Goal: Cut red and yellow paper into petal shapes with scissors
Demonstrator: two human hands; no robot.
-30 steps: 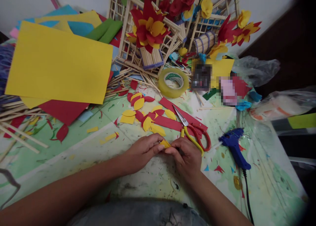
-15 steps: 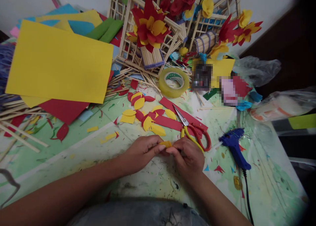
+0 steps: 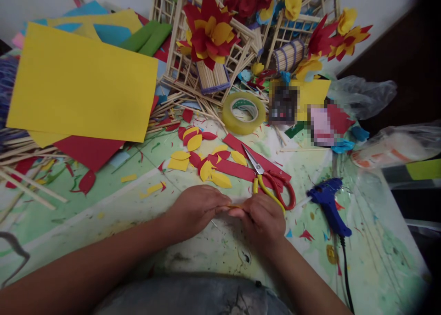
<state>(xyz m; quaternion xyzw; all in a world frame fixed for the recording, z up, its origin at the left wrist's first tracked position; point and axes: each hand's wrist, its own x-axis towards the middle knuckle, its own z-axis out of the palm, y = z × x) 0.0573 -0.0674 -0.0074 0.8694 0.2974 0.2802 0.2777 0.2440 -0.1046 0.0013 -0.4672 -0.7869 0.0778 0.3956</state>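
A small yellow paper petal is pinched between my two hands, seen nearly edge-on so only a thin strip shows. My left hand closes on its left end, and my right hand grips the right end. Just beyond the right hand lie scissors with red and yellow handles, resting on red paper strips. Cut yellow petals and red petals are scattered past my fingertips.
A blue glue gun lies at right, its cord running toward me. Behind are a tape roll, stick frames with paper flowers, and a plastic bag. Large yellow paper covers a pile at left.
The petal has turned from showing its face to nearly edge-on. My left hand has rolled over with its back facing up more; both hands still hold the petal.
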